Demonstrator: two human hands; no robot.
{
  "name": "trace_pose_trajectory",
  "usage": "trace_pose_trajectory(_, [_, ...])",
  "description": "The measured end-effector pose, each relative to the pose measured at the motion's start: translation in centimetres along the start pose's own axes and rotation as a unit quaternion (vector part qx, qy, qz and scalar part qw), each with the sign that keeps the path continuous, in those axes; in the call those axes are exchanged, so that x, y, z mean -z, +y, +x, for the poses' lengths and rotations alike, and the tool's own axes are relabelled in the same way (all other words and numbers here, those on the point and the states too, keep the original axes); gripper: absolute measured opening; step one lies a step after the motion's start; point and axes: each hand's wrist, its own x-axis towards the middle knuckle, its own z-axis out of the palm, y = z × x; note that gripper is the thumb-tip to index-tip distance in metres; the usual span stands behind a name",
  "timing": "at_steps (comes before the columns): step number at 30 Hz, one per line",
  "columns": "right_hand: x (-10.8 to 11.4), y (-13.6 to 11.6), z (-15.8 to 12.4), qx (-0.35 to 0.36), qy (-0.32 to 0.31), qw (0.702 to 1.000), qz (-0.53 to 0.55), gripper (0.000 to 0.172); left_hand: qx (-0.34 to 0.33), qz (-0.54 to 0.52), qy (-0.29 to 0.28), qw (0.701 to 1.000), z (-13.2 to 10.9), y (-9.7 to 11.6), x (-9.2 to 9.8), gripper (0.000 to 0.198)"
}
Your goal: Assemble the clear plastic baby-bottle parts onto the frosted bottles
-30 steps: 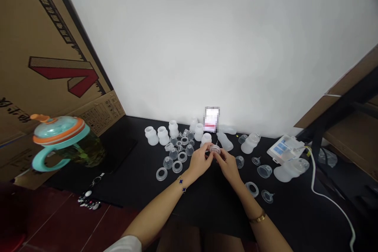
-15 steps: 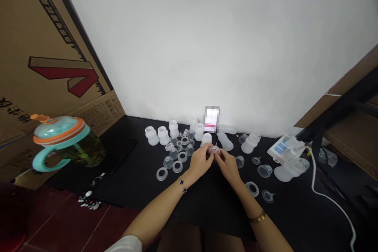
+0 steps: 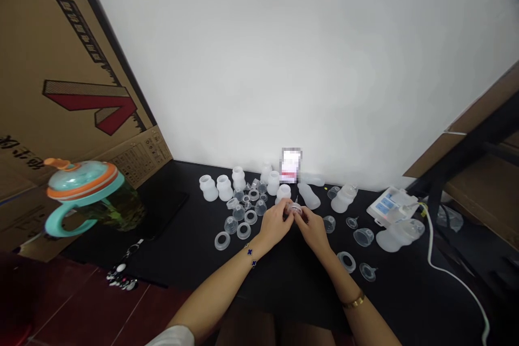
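Both hands meet near the middle of the black table (image 3: 186, 259). Between them is a small clear ring with a pointed nipple tip (image 3: 294, 207). My left hand (image 3: 277, 223) pinches its left side, and my right hand (image 3: 311, 227) grips its right side. Just behind the fingers stands an open white bottle (image 3: 284, 192); a white bottle lying on its side (image 3: 308, 196) is to its right. Clear domed caps (image 3: 231, 225) and white rings (image 3: 244, 230) lie left of my left hand. Right of my right hand are a clear cap (image 3: 329, 224), a nipple (image 3: 368, 272) and a ring (image 3: 346, 261).
A teal and orange jug (image 3: 93, 194) stands at the left beside a cardboard box (image 3: 81, 65). A lit phone (image 3: 291, 165) leans on the white wall. At the right are an assembled bottle (image 3: 400, 234), a white box (image 3: 391, 205) and a white cable (image 3: 450, 272).
The view has shifted very slightly. Both hands keep their grip on the small clear ring in nearly the same place.
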Motion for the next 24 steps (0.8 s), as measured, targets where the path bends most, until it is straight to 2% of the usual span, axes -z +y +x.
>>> trace_pose_trajectory(11, [-0.04,0.02,0.05,0.002,-0.003,1.000,-0.010,0.033,-0.004,0.026,0.000,1.000,0.01,-0.04,0.03,0.024])
trace_pose_trajectory(24, [-0.24,0.48,0.24,0.012,0.003,1.000,-0.029,0.034,0.011,0.012,-0.001,1.000,0.05,0.26,0.19,0.022])
